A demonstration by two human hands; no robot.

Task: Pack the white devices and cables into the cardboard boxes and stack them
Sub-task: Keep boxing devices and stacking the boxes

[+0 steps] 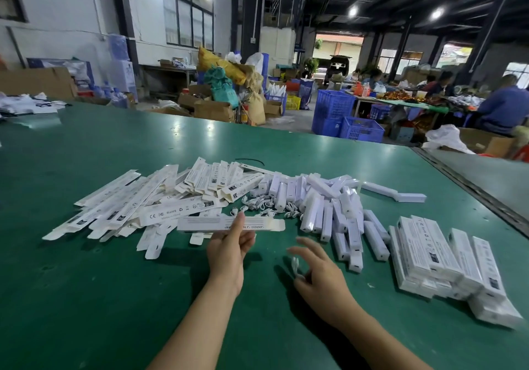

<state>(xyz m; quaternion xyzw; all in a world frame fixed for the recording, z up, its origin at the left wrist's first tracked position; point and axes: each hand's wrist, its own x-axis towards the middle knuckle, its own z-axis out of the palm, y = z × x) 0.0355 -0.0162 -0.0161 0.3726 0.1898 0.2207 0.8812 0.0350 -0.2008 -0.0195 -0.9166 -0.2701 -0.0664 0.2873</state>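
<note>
Head view, left hand [229, 251] pinching box [200, 223], right hand [319, 273] pinching cable [294, 265], over green table [86, 283]

Green table top [86, 298]: bare along near edge and far half, free passage. Centre blocked by heap of flat white cardboard cartons [143, 200], coiled white cables [266, 205] and white oblong devices [323, 206]. Stack of packed white boxes [438, 258] at right, narrow gap beside devices.

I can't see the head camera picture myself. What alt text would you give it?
A person's left hand holds a long white box above a green table, while the right hand pinches a coiled white cable. Around them lie flat boxes at left, white devices in the middle and packed boxes stacked at right.
</note>
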